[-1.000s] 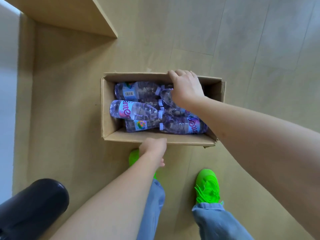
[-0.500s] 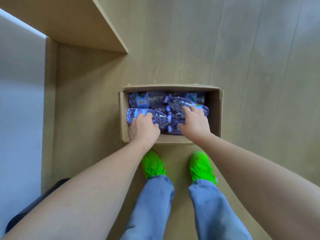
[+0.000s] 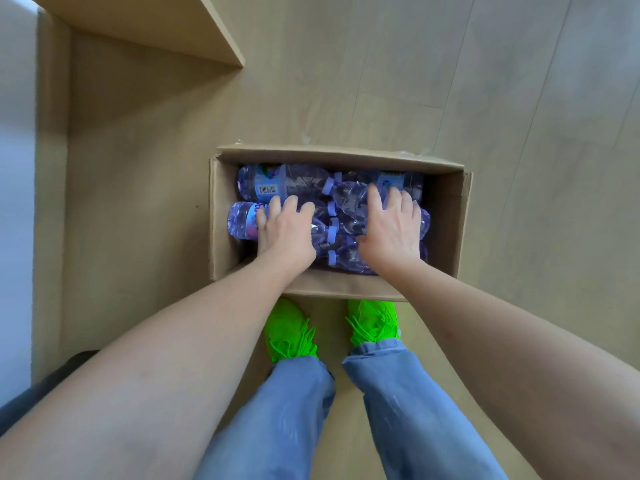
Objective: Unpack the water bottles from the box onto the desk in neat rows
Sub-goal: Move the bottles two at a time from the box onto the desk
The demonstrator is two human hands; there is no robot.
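Note:
An open cardboard box (image 3: 339,157) stands on the wooden floor in front of my feet. Several clear water bottles with purple caps lie on their sides inside it, one with a barcode label at the back left (image 3: 273,183). My left hand (image 3: 285,232) lies over the front-left bottle (image 3: 240,221), fingers curled round it. My right hand (image 3: 391,232) grips a bottle on the right side (image 3: 349,200), fingers spread over its body. Both hands are inside the box.
A light wooden panel (image 3: 138,29) juts out at the top left, with a wooden side board (image 3: 52,168) along the left. A black rounded object (image 3: 45,384) sits at the lower left. My green shoes (image 3: 291,334) stand right against the box's near wall.
My right hand left the box's far rim and my left hand left its near wall. Both went down into the box onto bottles. The view has drawn nearer.

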